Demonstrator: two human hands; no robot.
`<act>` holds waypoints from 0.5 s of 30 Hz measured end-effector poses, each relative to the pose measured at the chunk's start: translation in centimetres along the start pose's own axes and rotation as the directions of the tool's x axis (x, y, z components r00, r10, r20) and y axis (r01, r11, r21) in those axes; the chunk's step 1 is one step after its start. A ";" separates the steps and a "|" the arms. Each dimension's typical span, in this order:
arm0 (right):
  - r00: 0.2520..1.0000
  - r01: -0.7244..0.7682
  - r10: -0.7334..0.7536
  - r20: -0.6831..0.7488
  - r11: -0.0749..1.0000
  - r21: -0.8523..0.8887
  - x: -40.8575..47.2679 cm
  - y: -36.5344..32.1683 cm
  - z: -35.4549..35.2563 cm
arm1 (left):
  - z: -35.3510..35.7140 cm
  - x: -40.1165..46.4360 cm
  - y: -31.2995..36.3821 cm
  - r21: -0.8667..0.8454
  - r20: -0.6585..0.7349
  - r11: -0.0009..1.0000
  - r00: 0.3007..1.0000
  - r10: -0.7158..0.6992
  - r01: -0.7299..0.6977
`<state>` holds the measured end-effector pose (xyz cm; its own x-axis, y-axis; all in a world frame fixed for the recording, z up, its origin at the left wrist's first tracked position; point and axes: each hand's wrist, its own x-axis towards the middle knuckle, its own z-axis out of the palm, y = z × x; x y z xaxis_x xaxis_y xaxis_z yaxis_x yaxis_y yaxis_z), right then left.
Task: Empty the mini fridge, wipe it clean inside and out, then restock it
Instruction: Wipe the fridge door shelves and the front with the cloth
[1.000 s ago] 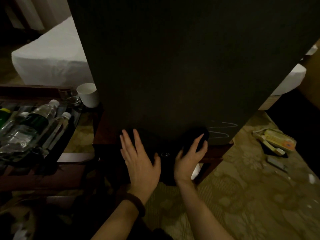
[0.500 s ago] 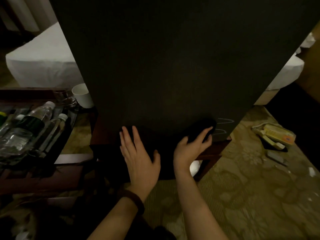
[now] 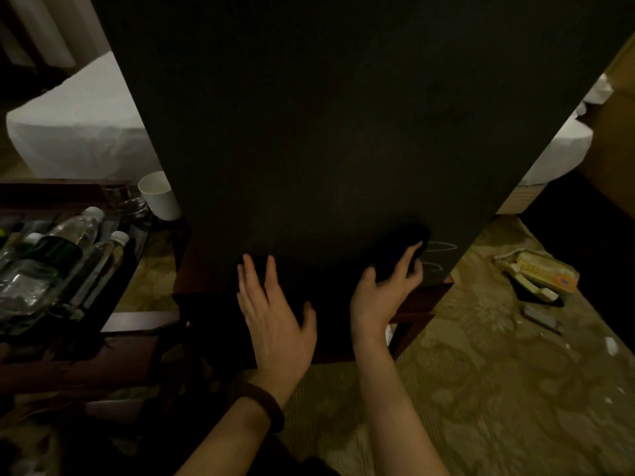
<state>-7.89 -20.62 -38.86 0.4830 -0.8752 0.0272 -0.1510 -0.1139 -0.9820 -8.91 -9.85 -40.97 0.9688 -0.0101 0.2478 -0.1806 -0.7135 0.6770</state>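
The black mini fridge [image 3: 343,115] fills the upper middle of the head view, standing on a dark wooden stand [image 3: 417,305]. My left hand [image 3: 273,310] lies flat with straight fingers against the fridge's lower face. My right hand [image 3: 386,286] grips a dark cloth [image 3: 400,247] and presses it on the fridge's lower right part. Several water bottles [image 3: 55,259] lie on a dark tray [image 3: 132,255] at the left.
A white paper cup [image 3: 159,195] and a glass [image 3: 134,204] stand beside the fridge at the left. White bedding [image 3: 75,121] lies behind. A cream telephone [image 3: 536,276] and small items lie on the patterned carpet [image 3: 481,372] at the right.
My right hand has slid the cloth to the right and a little up along the fridge's lower edge. My left hand stays pressed in place.
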 end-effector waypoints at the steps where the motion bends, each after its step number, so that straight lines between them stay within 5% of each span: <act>1: 0.988 -0.154 0.154 0.000 0.987 0.041 0.5 0.9 -0.1 | 0.0 0.0 0.0 0.007 0.009 1.000 1.000 -0.013 0.013; 3: 0.919 -0.395 0.395 0.019 0.915 0.084 1.1 2.3 -0.6 | 0.1 -0.2 0.1 0.012 0.017 1.000 1.000 -0.017 0.017; 5: 0.903 -0.429 0.426 0.052 0.902 0.057 1.3 3.0 -1.0 | 0.1 -0.3 0.1 -0.004 0.001 1.000 1.000 0.007 -0.007; 7: 0.926 -0.373 0.369 0.080 0.927 0.043 1.0 2.0 -1.3 | 0.3 -0.4 0.0 -0.011 -0.001 1.000 1.000 0.005 -0.005; 12: 0.998 0.067 -0.067 -0.005 0.998 0.009 1.4 -2.8 -0.9 | 0.4 -0.1 0.0 -0.030 -0.025 0.999 1.000 0.019 -0.020; 15: 0.998 0.021 -0.020 -0.066 1.000 0.010 1.8 -1.6 -0.6 | 0.0 0.0 -0.3 -0.033 -0.041 0.999 0.999 0.011 -0.012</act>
<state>-7.31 -22.32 -37.10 0.4283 -0.9017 0.0591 -0.1327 -0.1274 -0.9829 -8.88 -9.62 -41.22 0.9590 0.0109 0.2830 -0.1978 -0.6896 0.6966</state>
